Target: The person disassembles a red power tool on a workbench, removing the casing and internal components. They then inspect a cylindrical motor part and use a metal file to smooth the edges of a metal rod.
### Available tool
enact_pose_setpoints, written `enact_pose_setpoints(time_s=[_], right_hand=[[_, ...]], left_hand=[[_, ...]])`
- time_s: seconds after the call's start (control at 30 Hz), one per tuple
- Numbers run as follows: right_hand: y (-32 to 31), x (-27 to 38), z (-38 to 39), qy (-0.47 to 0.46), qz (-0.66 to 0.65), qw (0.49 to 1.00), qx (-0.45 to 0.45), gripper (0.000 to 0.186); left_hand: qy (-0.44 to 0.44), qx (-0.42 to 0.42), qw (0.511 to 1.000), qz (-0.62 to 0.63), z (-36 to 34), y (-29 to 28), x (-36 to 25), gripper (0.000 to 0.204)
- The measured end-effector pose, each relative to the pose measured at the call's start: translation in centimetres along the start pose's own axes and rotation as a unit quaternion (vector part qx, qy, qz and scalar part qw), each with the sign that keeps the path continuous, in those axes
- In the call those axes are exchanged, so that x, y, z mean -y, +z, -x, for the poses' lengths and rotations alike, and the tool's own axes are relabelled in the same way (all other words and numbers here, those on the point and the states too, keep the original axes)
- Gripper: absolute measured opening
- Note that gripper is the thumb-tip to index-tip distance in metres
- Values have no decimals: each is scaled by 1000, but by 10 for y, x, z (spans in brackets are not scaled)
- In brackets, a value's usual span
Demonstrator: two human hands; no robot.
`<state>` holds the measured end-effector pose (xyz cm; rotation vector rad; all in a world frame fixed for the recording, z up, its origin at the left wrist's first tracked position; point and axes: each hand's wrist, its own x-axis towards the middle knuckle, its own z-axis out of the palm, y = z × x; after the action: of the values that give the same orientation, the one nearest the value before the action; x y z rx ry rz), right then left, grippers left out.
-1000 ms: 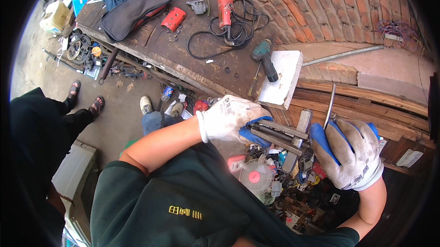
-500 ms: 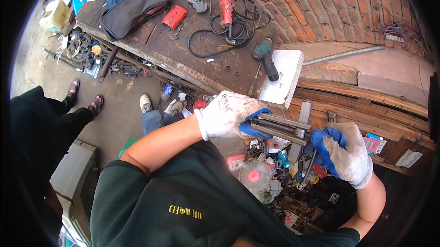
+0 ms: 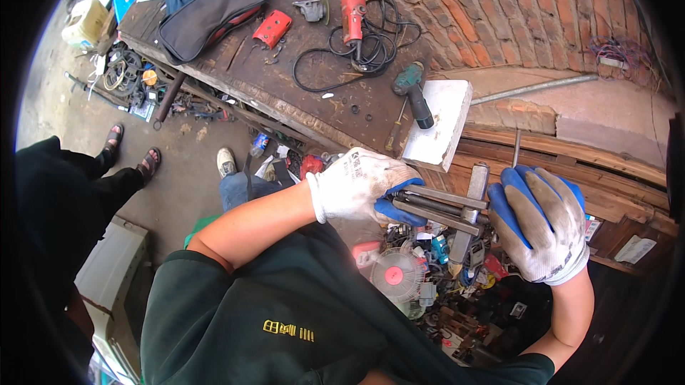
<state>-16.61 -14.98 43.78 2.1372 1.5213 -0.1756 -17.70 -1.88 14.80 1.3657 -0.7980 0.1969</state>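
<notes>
My left hand [image 3: 353, 184], in a white glove with a blue palm, is closed around the left ends of the two long steel legs of a bearing puller [image 3: 441, 219]. Across those legs runs a steel crossbar [image 3: 477, 184], and a dark threaded screw lies between them. The gloved right hand [image 3: 542, 224] is at the screw's outer end, its fingers bent over the puller's thin turning bar [image 3: 517, 144]. One end of that bar sticks up above the fingers; its grip on the palm side is hidden. The puller is held up in the air.
On the wooden bench [image 3: 300, 99] lie a red corded power tool [image 3: 351, 10], a green cordless drill [image 3: 412, 89], a white block [image 3: 449, 117] and a dark tool bag [image 3: 214, 17]. Below are a fan [image 3: 396, 274] and cluttered parts. Another person [image 3: 50, 206] stands at left.
My right hand has turned over and moved up, carrying the turning bar from pointing down to pointing up. The crossbar has tilted slightly. My left hand keeps its hold, almost unmoved.
</notes>
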Motion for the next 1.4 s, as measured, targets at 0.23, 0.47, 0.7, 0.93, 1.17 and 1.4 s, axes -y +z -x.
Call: enact_pose_setpoints(time_s=[0.23,0.47,0.7,0.93,1.17,1.4], right_hand=[[20,9,35,325,-264,889,-187,48],[18,32,24,492,-451,738,-102,27],[28,14,33,206,-230,944,-114,31],[73,37,49,344,-540,711,-289,119],[68,69,31,493,-716,428,-247,108],[81,70,31,351,-844,347,-208,116]], left_hand=[[2,-5,1000,-12,3,1,0,56],[3,-14,999,-48,-8,4,-4,43],[-19,6,1000,-18,-12,13,-4,41],[-3,-5,999,31,-6,17,-6,51],[6,13,1000,7,-9,12,-7,53],[15,10,1000,19,-10,20,-6,54]])
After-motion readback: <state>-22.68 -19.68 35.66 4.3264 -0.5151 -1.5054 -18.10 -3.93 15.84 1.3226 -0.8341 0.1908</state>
